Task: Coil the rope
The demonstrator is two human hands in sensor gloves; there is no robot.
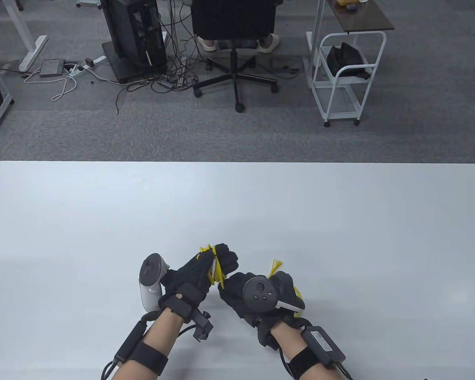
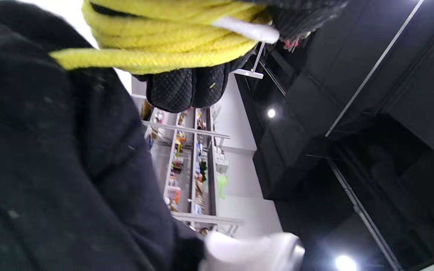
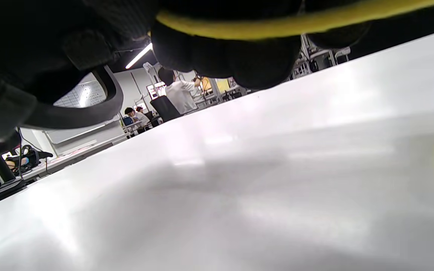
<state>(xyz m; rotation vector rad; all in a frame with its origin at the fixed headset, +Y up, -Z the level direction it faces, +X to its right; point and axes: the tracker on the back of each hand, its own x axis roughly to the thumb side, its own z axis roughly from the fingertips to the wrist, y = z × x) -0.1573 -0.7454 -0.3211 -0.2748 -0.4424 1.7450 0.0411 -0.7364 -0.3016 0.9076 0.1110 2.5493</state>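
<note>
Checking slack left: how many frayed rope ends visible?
1: a frayed rope end sticks up behind the right hand. The other end may be hidden in the turns on the left hand.

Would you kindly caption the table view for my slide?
Both gloved hands coil yellow rope above the white table.

An office-like lab: grey carpet, a white table [image 1: 237,206], far office chair [image 1: 234,23], computer tower [image 1: 134,35], tangled cables [image 1: 170,75], white cart [image 1: 346,75].
</note>
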